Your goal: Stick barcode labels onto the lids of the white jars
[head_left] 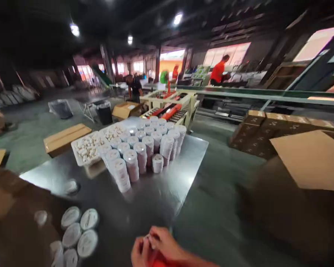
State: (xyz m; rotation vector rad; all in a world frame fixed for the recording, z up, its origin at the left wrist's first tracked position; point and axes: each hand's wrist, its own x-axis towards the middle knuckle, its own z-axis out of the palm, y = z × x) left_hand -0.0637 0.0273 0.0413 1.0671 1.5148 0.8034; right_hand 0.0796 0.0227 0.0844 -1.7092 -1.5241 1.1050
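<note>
Both hands meet at the bottom edge of the view, over the near edge of a shiny metal table (167, 185). My right hand (165, 244) comes in from the lower right with its fingers curled. My left hand (138, 255) is closed against it. Between the fingertips is a small pale thing (148, 238), too blurred to name. Something red (159, 264) shows just under the hands. Stacks of white round containers (144, 148) stand in rows farther back on the table.
A white tray of small white pieces (87, 149) lies left of the stacks. White round lids (78, 233) sit at the lower left. Cardboard boxes (267, 133) and a flat sheet (311, 159) are at the right. A roller conveyor (169, 107) and several people stand behind.
</note>
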